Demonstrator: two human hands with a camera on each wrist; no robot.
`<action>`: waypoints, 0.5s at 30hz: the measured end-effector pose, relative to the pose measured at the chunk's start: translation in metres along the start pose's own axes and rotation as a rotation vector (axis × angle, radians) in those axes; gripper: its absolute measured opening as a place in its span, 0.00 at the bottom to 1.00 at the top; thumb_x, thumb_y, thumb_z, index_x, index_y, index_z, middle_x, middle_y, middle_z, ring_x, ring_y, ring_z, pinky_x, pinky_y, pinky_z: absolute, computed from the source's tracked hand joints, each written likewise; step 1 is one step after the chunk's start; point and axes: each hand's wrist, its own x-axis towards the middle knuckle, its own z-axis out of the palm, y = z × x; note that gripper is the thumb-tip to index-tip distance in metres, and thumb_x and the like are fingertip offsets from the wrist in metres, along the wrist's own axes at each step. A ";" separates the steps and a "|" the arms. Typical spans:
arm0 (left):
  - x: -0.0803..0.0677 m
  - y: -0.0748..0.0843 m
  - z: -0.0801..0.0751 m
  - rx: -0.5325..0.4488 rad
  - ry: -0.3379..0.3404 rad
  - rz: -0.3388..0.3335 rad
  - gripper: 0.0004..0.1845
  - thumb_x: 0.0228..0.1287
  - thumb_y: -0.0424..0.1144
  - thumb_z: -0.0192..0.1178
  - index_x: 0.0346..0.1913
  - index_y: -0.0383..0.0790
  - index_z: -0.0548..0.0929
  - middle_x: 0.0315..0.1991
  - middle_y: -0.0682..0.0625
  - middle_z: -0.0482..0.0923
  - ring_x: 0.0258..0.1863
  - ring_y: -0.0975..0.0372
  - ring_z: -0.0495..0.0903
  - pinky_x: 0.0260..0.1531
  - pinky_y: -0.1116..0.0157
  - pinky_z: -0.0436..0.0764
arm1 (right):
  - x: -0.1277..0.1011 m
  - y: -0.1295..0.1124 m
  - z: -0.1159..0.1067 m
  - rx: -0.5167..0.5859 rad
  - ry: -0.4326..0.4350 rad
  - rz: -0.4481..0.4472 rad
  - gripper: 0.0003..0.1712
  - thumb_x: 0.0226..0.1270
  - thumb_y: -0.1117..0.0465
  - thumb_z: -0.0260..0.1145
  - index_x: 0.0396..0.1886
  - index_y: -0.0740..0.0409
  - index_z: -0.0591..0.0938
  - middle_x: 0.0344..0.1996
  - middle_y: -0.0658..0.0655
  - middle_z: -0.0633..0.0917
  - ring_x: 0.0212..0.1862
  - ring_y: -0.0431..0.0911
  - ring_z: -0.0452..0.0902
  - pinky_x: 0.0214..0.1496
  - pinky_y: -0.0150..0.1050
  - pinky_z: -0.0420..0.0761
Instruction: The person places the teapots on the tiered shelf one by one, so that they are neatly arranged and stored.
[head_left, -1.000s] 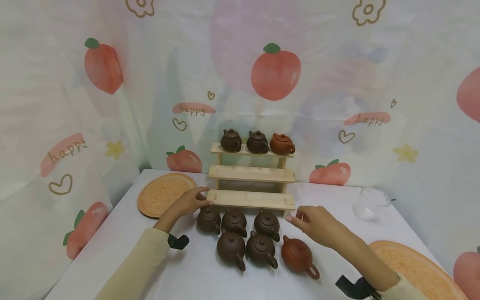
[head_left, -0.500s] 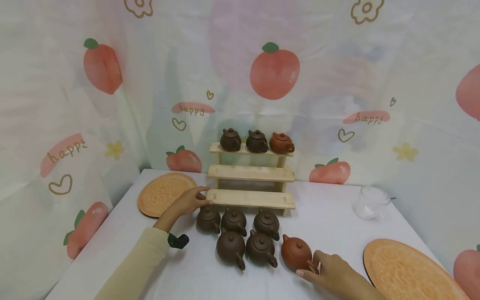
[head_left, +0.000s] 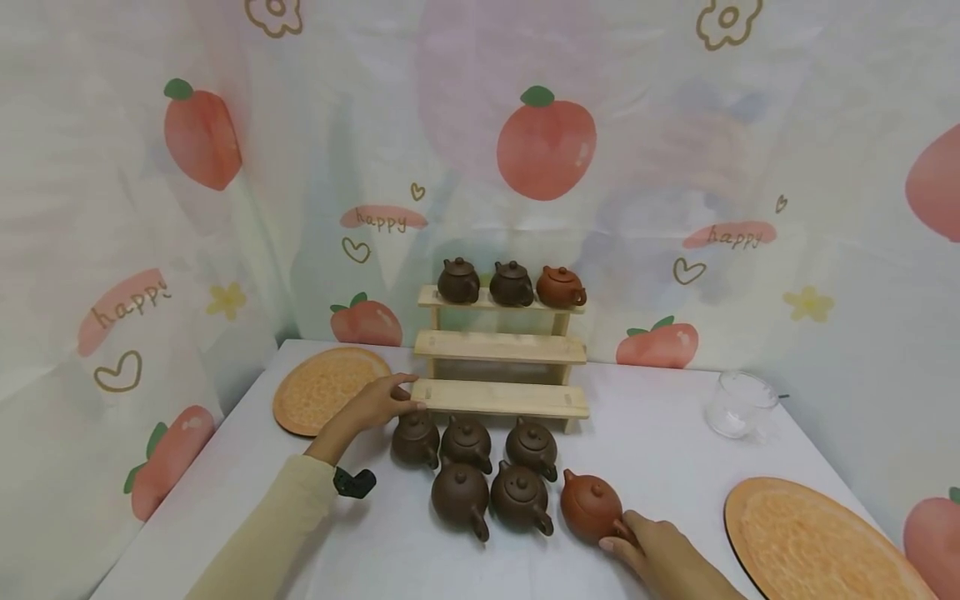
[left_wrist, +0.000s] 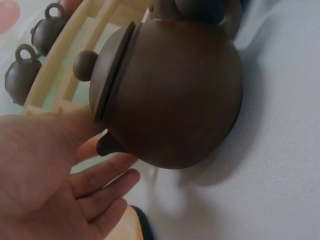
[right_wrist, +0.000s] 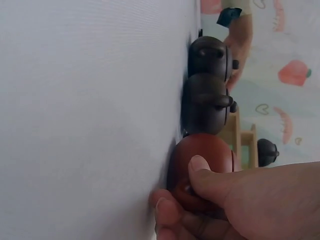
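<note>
The right hand (head_left: pixel 660 554) pinches the handle of the reddish-brown clay teapot (head_left: pixel 591 506) (rightmost on the white table (head_left: pixel 660 442)); the left hand (head_left: pixel 375 402), fingers relaxed, touches the pale wooden stepped shelf (head_left: pixel 498 397).

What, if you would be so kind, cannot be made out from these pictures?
- Red-brown teapot: its handle is covered by the right hand in the head and right wrist views.
- Right hand: cut off by the bottom edge of the head view.
- Left hand: whether it touches the wooden rack is unclear.
</note>
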 end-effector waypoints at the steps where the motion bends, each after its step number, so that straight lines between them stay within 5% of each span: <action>1: 0.000 0.000 0.000 0.000 0.000 -0.002 0.36 0.72 0.49 0.69 0.76 0.38 0.73 0.58 0.33 0.84 0.60 0.42 0.83 0.53 0.47 0.84 | 0.000 0.000 0.000 0.003 -0.003 0.000 0.18 0.73 0.47 0.71 0.37 0.57 0.78 0.22 0.49 0.70 0.29 0.45 0.70 0.36 0.42 0.72; 9: 0.001 -0.001 0.000 -0.001 0.001 0.009 0.36 0.72 0.49 0.70 0.76 0.37 0.73 0.57 0.32 0.85 0.58 0.42 0.84 0.51 0.47 0.84 | -0.002 0.006 0.002 0.002 0.051 -0.070 0.11 0.74 0.54 0.71 0.40 0.57 0.81 0.32 0.49 0.87 0.35 0.42 0.81 0.41 0.45 0.82; 15: 0.000 -0.002 0.000 0.006 0.004 0.016 0.35 0.72 0.49 0.70 0.75 0.37 0.73 0.57 0.32 0.85 0.58 0.42 0.84 0.50 0.48 0.84 | -0.003 0.009 0.002 -0.012 0.068 -0.090 0.10 0.74 0.54 0.71 0.41 0.56 0.82 0.34 0.48 0.88 0.35 0.41 0.81 0.42 0.45 0.84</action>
